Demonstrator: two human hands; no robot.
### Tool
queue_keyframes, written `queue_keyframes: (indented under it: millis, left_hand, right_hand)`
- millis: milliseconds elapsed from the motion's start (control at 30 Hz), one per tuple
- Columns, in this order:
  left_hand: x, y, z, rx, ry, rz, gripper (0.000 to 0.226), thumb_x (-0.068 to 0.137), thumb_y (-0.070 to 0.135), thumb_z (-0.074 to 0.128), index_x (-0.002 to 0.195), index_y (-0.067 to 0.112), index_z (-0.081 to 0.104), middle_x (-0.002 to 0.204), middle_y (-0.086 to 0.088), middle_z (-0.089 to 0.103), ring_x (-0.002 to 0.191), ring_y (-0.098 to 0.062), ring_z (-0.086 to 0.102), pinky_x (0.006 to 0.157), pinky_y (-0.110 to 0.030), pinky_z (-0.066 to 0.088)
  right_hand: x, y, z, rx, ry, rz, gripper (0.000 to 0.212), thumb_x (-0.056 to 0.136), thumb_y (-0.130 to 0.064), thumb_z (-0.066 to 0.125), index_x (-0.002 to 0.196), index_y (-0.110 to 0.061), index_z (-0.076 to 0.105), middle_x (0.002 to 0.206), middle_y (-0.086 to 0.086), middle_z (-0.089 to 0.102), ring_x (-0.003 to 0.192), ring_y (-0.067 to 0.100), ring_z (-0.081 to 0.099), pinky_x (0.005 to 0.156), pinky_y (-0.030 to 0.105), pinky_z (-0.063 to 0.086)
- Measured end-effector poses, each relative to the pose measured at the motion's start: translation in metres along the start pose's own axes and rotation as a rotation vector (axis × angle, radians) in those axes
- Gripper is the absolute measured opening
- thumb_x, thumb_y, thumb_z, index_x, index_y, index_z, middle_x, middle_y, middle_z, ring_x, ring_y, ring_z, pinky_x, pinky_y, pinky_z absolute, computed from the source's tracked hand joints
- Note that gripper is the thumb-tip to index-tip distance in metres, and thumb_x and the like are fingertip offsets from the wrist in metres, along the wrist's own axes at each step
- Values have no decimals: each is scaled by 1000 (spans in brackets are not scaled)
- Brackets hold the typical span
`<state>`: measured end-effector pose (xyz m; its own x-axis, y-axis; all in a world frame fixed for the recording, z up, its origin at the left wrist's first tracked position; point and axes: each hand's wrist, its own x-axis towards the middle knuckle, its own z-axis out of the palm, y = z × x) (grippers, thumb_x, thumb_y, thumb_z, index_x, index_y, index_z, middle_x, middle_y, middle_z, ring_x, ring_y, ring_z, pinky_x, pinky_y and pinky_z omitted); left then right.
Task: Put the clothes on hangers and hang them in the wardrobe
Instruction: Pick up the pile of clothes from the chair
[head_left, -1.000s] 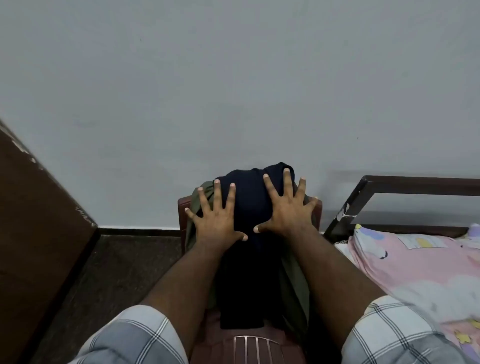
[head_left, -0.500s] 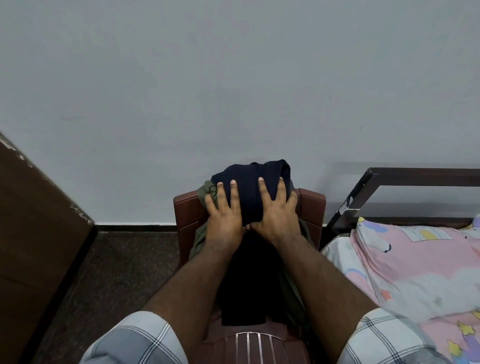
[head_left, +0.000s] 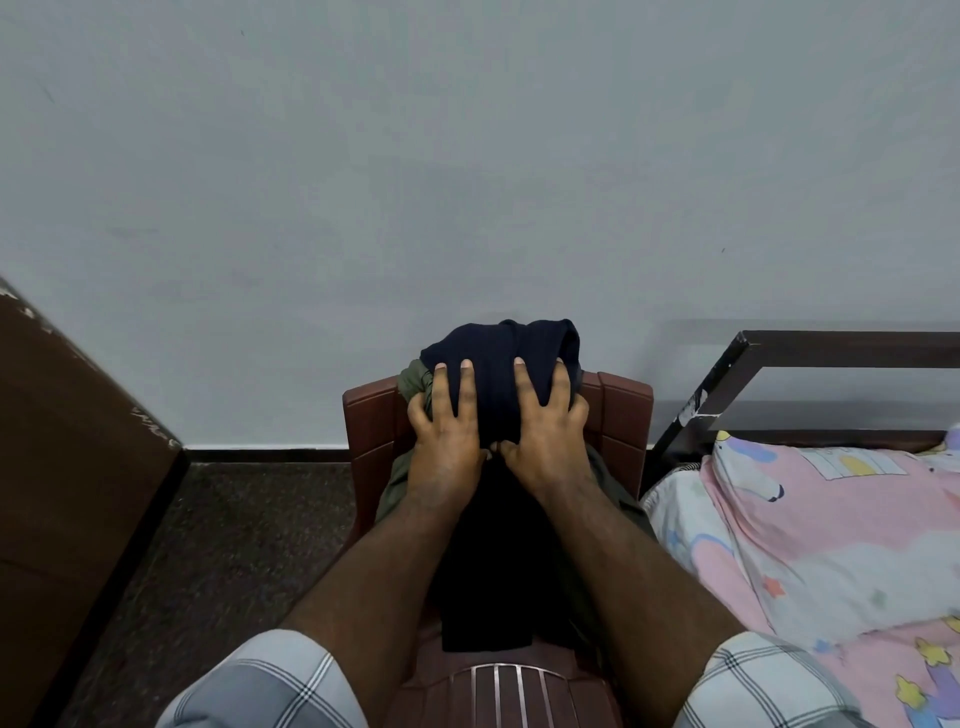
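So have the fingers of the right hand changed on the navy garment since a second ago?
Yes. The right hand, earlier spread flat, now curls its fingers into the navy garment at the top of the chair back.

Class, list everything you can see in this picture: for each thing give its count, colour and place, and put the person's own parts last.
navy garment: one, dark navy, draped over the chair back, on top.
olive garment: one, olive green, under the navy one.
plastic chair: one, reddish brown, centre, against the wall.
bed frame: one, dark brown, right.
bedding: pink and white, patterned, right.
wooden panel: one, brown, left.
floor: dark speckled.
wall: pale grey.
sleeves: two, grey-white check, bottom.
left hand: grips the clothes.
right hand: grips the clothes.
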<state>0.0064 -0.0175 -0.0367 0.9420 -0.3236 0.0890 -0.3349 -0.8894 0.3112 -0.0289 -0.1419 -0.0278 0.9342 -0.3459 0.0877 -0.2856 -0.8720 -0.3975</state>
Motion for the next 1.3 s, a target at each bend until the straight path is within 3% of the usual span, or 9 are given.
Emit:
queue_keyframes:
  millis: [100, 200, 300, 400, 500, 767, 867, 1067, 1300]
  left_hand:
    - [4, 4, 3, 0, 61, 12, 97, 97, 16, 61, 159, 26, -13, 165, -12, -3, 136, -34, 25, 102, -38, 51]
    - [5, 6, 5, -40, 68, 15, 89, 97, 8, 56, 160, 25, -5, 164, -13, 7, 136, -33, 27, 102, -38, 49]
    - [4, 8, 3, -82, 62, 14, 89, 97, 10, 58, 160, 27, -2, 163, -12, 9, 136, -33, 27, 102, -39, 47]
    - [2, 4, 3, -92, 71, 8, 92, 96, 13, 60, 159, 32, -5, 164, -10, 4, 135, -32, 27, 98, -38, 49]
    - [-3, 0, 6, -130, 75, 12, 101, 93, 13, 65, 158, 37, -9, 164, -4, -5, 138, -33, 21, 97, -39, 51]
    - [-3, 8, 13, -260, 114, -18, 96, 93, 11, 65, 160, 35, 0, 165, -4, -2, 137, -31, 24, 106, -37, 44]
    - [-3, 12, 10, -293, 123, -21, 93, 94, 6, 61, 160, 36, 3, 165, -4, 2, 136, -30, 26, 107, -36, 44]
    - [-2, 19, -4, -314, 153, 13, 80, 97, 7, 57, 160, 31, 14, 163, -8, 17, 136, -30, 31, 104, -33, 43]
    - [3, 29, -38, -316, 190, 57, 79, 95, 6, 58, 160, 27, 17, 161, -11, 24, 133, -30, 36, 103, -33, 42]
  right_hand:
    - [0, -3, 2, 72, 60, -11, 95, 84, -12, 71, 158, -31, 15, 163, 12, 2, 133, 40, 27, 108, 45, 41]
    - [-2, -4, 2, 137, 90, -4, 86, 84, 0, 63, 156, -27, 26, 162, 10, 10, 133, 36, 29, 108, 40, 42]
    - [-4, -6, -1, 131, 99, -6, 84, 84, -2, 64, 156, -28, 28, 161, 10, 11, 133, 36, 31, 106, 38, 43]
    - [-6, -6, -2, 62, 88, 25, 90, 83, -19, 71, 156, -37, 21, 163, 7, 5, 132, 39, 32, 98, 42, 49]
    - [-9, -6, 0, 43, 64, 60, 98, 81, -34, 76, 156, -42, 13, 164, 6, -5, 141, 45, 22, 106, 51, 43]
    - [-5, -5, 5, 283, 116, 57, 89, 79, -3, 70, 153, -34, 33, 161, 7, 9, 138, 37, 33, 111, 36, 37]
    - [-5, -6, 3, 343, 150, 54, 78, 80, -1, 67, 149, -27, 43, 159, 9, 18, 140, 32, 35, 116, 36, 37]
    - [-6, -18, -9, 416, 222, 60, 63, 79, 1, 63, 139, -15, 56, 151, 13, 39, 132, 32, 46, 108, 38, 44]
    - [-5, -33, -44, 458, 272, 5, 58, 78, 1, 60, 134, -15, 61, 139, 8, 50, 120, 27, 54, 100, 43, 49]
